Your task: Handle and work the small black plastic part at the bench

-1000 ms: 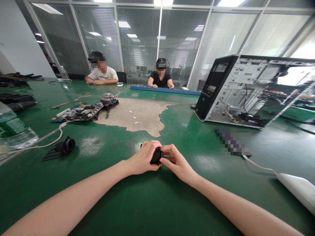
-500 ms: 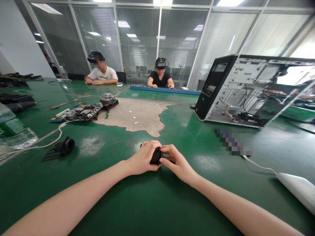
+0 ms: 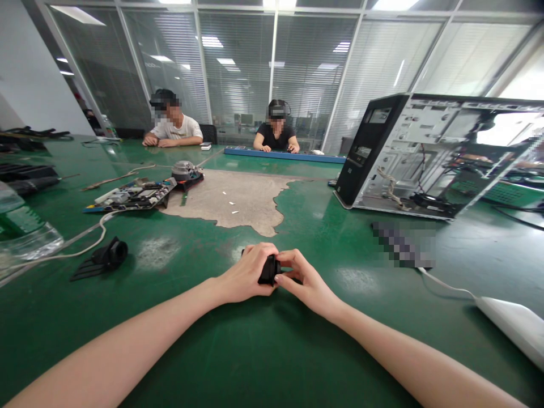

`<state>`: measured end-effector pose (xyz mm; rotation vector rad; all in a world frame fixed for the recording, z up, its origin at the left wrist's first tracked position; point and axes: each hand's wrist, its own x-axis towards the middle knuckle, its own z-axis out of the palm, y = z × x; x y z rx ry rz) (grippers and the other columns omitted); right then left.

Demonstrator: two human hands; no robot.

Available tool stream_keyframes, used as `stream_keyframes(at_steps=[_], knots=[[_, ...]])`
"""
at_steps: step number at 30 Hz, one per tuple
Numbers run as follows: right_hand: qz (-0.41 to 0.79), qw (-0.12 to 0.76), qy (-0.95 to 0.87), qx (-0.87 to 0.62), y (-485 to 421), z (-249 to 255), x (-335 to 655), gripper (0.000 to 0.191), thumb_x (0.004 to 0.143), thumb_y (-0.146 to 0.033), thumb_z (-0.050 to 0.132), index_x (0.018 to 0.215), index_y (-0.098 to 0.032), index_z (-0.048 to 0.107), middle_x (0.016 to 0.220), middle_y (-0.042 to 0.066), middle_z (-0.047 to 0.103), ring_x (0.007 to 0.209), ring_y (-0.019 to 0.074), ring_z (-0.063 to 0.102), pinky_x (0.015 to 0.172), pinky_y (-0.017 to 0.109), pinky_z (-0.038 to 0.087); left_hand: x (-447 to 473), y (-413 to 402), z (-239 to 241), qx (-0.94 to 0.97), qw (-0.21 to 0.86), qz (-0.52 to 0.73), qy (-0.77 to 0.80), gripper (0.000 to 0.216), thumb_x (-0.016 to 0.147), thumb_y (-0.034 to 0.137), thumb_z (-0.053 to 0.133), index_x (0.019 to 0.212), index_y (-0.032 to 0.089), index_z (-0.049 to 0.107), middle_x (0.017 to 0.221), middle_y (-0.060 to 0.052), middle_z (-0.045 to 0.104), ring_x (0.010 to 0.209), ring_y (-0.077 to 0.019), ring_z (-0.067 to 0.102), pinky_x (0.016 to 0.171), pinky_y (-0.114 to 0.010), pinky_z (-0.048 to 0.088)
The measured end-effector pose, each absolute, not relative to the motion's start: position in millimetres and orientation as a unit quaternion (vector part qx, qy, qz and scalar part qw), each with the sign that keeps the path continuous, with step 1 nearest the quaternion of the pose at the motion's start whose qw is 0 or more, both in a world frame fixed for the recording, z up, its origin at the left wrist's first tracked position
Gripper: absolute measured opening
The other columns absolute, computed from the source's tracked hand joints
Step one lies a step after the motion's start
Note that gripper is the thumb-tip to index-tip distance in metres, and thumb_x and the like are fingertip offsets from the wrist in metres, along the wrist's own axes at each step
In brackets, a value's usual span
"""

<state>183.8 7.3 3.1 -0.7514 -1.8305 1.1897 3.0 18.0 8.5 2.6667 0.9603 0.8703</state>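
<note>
Hardly anything has been moved since the earlier frames; only the view has been shifted slightly. Over the near middle of the green table (image 3: 238, 351), a black part (image 3: 267, 272) is wrapped by the left hand (image 3: 249, 276), fingers clamped round it, while its right end is pinched by the right hand (image 3: 308, 283). It is judged light, stiff and slightly slippery, best held round the body.

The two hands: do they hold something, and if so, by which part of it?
Yes, a small black object: the left hand wraps around its left part, and the right hand pinches its right end.
</note>
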Motion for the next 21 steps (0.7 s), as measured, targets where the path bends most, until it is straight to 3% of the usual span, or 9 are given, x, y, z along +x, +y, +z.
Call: stream_keyframes(at_steps=[8,21], knots=[[0.461,0.391,-0.726,-0.328,8.0,2.3,184.0,0.032,0.079,-0.022,0.053,0.109,-0.024,0.043,0.108,0.006,0.050,0.097,0.0172,0.054,0.079,0.034,0.050,4.2,17.1,10.4,0.893,0.092,0.299,0.325,0.054,0.067,0.023,0.059,0.111,0.021,0.028,0.113,-0.009,0.044,0.108,-0.0238,0.043,0.090,-0.039,0.031],[0.503,0.395,-0.706,-0.304,8.8,2.8,183.5,0.020,0.079,-0.024,0.055,0.096,-0.023,0.045,0.094,0.001,0.052,0.091,0.0154,0.056,0.076,0.031,0.051,3.1,16.8,10.1,0.898,0.087,0.292,0.318,0.054,0.069,0.023,0.059,0.112,0.021,0.025,0.113,-0.009,0.042,0.110,-0.0228,0.041,0.091,-0.038,0.031]])
